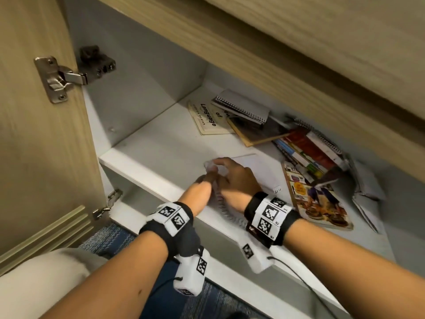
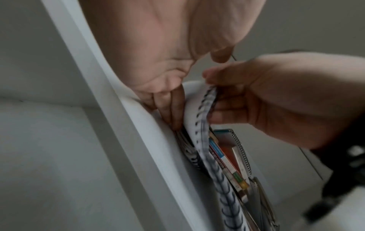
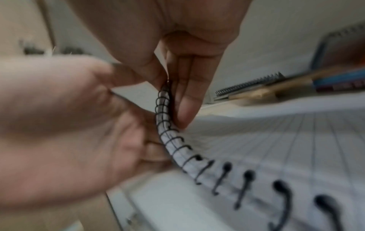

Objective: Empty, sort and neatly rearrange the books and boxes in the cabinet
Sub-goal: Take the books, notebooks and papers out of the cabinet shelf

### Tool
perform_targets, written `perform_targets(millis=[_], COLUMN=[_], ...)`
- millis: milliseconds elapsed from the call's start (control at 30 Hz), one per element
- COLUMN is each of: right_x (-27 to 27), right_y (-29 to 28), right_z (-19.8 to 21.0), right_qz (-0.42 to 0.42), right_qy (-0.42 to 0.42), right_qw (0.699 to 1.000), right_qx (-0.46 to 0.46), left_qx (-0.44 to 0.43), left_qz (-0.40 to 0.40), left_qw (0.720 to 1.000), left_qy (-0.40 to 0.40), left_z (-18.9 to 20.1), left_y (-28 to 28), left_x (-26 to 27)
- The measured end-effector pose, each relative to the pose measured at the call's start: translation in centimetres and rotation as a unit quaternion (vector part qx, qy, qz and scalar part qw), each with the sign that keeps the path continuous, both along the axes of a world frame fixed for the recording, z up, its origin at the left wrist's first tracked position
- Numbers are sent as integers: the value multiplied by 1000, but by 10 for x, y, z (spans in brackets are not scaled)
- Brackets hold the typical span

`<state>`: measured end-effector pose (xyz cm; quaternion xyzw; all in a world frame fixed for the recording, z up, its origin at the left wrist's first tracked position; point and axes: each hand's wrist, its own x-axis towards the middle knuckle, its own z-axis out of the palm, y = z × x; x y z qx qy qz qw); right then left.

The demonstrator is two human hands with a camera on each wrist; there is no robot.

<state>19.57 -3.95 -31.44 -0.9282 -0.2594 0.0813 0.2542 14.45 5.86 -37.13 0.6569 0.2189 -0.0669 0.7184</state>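
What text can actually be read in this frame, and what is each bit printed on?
"Language", "of": cream book cover at the back of the shelf.
Small author line beside "Language": too blurred to read.
"KORUPSYON", partly legible: book spine in the leaning stack.
"R1", "R2": right wrist band.
Magazine cover and other spines: blurred.
Open spiral notebook held by both hands: ruled lines only, no writing readable.

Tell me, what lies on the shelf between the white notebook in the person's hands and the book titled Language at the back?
Nothing: in the head view only bare white shelf separates the white spiral notebook from the Language book.
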Motion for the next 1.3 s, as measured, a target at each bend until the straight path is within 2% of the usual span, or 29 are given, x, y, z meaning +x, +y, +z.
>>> perform_targets(millis=[100, 200, 300, 333, 433, 467, 533, 633, 700, 800, 933, 1067, 1100, 1167, 1233, 1300], right_x=[6, 12, 11, 11, 32, 42, 65, 94, 106, 114, 109, 90, 80, 59, 32, -1], right_y=[10, 16, 14, 9, -20, -33, -60, -97, -108, -109, -109, -109, -111, -112, -108, -107], right_z=[-1, 1, 3, 3, -9, -12, -17, -30, -38, -40, -33, -17, -8, 12, 34, 57], right_qz=[-98, -127, -121, -111, -88, -95, -157, -287, -311, -330, -360, -348, -332, -281, -219, -152], right_qy=[80, 150, 302, 299, 102, 45, 6, 106, 160, 191, 294, 311, 314, 287, 210, 102], right_qw=[977, 954, 899, 904, 983, 992, 988, 949, 933, 924, 884, 875, 878, 906, 952, 977], right_qx=[173, 225, 292, 286, 127, 64, -13, -70, -82, -43, 52, 127, 142, 133, 45, -107], left_qx=[-43, -17, -3, 3, -18, -31, -40, -49, -37, -3, 1, 26, 35, 53, 82, 108], left_qz=[-7, 22, 40, 57, 133, 145, 144, 128, 106, 77, 87, 79, 74, 74, 54, 12], left_qw=[999, 1000, 999, 998, 991, 989, 988, 990, 994, 997, 996, 996, 996, 996, 995, 994], left_qy=[-13, -14, -25, -25, 3, 15, 23, 9, 7, 17, 17, 20, 25, 9, 7, 27], left_z=[-1, 2, -5, -6, -10, -11, -11, -6, -3, -2, -1, 6, 9, 19, 28, 40], left_y=[-1, -2, 0, 3, 10, 10, 10, 10, 8, 6, 6, 4, 1, -6, -15, -24], left_x=[-10, -21, -23, -22, -16, -15, -12, -12, -12, -13, -12, -18, -20, -28, -37, -50])
